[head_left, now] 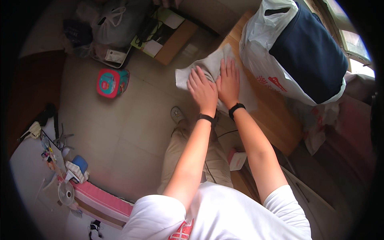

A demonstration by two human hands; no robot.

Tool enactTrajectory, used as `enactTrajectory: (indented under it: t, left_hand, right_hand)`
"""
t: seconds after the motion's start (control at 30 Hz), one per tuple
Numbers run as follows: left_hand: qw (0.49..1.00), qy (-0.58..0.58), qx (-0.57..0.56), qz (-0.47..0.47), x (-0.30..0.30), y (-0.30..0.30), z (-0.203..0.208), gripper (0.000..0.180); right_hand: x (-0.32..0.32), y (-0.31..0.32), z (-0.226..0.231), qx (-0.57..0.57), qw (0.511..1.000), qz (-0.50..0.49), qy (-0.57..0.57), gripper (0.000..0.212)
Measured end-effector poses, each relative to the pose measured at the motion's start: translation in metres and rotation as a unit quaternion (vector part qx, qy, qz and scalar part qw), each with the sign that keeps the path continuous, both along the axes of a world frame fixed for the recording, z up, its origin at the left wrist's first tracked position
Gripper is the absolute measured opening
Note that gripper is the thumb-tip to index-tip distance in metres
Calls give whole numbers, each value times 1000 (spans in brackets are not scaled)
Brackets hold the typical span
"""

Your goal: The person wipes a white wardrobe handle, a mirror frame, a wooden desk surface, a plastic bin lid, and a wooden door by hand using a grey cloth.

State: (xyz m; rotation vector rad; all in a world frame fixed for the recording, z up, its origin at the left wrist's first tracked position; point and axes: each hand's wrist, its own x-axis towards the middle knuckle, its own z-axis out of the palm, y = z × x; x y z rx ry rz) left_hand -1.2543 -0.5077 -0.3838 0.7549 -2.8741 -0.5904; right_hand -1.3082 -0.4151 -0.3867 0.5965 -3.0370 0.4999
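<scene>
A light grey-white cloth (185, 77) lies at the left edge of a wooden tabletop (276, 120), with one corner reaching past that edge. Flat on the cloth rests my left hand (203, 90), its fingers stretched out. Close beside it, my right hand (229, 83) also lies on the cloth, palm down with straight fingers. The two hands nearly touch at the thumbs, and neither grips anything. What lies under the palms is hidden. Each wrist wears a black band.
On the table, right of my hands, stands a white plastic bag (256, 52) around a dark blue bag (308, 56). A red and teal tub (110, 83) sits on the floor at left. An open cardboard box (176, 42) and bagged items (116, 24) are farther back.
</scene>
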Motion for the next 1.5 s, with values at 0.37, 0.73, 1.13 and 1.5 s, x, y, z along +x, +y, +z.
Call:
enactTrajectory:
  t: [0.37,0.73,1.13,1.5]
  left_hand:
    - [991,-51,24,121,-40,-9,-19,20]
    - [989,-83,9,119,-41,-12,-19,22]
    - [965,-146,66,207,-78,-13,-11,39]
    - [944,-200,82,249,-88,-12,-11,41]
  right_hand:
    - [-71,-31,0,-42,999,29,5,53]
    - [-78,-37,2,-80,996,44,10,19]
    - [-116,-48,-3,-109,989,103,18,21]
    - [-126,-53,-4,-49,990,125,-35,25]
